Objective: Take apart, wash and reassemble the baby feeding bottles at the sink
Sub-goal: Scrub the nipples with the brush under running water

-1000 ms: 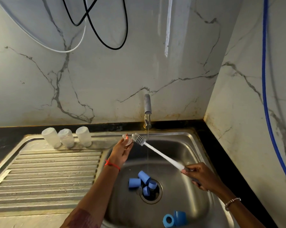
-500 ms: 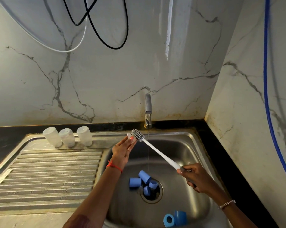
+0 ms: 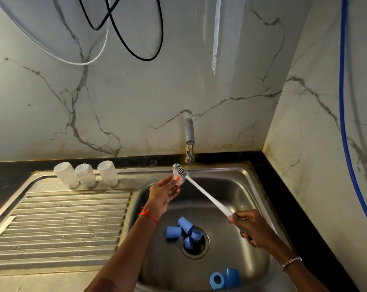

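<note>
Noting blue caps (image 3: 224,278) at the sink's (image 3: 252,186) near wall, blue rings (image 3: 184,230) round the drain (image 3: 196,249). Gripping the brush (image 3: 205,196) handle in the right hand (image 3: 252,230), fingers curled round it. Pinching a clear teat (image 3: 177,179) in left hand (image 3: 161,197) fingers beside the stream (image 3: 190,190), bristles touching it. Probably soft, light, slippery wet; best held at the wider base. Beyond, on the ledge: three bottles (image 3: 85,175), inverted.

Three frosted bottles (image 3: 85,175) upside down on drainboard (image 3: 62,218); blue caps (image 3: 173,232) around drain (image 3: 197,252)
</note>
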